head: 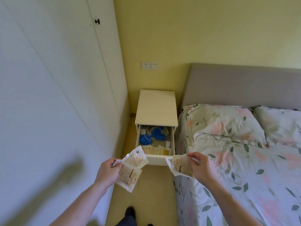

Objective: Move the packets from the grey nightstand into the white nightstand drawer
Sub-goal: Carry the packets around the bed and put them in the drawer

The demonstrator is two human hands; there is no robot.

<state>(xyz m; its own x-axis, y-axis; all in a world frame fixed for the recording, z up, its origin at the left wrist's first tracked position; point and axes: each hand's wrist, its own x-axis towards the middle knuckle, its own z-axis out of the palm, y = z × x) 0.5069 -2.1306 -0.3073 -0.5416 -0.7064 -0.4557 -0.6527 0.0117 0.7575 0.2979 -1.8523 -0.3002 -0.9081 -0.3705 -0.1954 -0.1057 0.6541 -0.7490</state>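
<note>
Nearest to me, my left hand (108, 171) grips two clear packets (130, 168) fanned one over the other, thumb on top and fingers curled beneath; they hang in the air just short of the front left corner of the open drawer (155, 144), not touching it. My right hand (199, 168) pinches another packet (180, 166) by its upper edge between thumb and fingertips, and this one sits just in front of the drawer's front right corner, its left corner overlapping the drawer's white front panel in my view. Below the drawer front I can see the floor (153, 198) and the tip of my dark shoe (130, 211). Inside the drawer, along its front edge, a row of packets (154, 150) already stands on end; behind them lie two crumpled blue items (153, 136) and some white cords, too tangled to tell apart. The drawer is pulled out from the white nightstand (156, 108). To the nightstand's right is the bed (244, 168) with floral bedding and a pillow (223, 124) against a grey headboard (241, 85); to its left stand white wardrobe doors (57, 70). Above the nightstand, on the yellow wall, is a socket and switch plate (149, 65).
</note>
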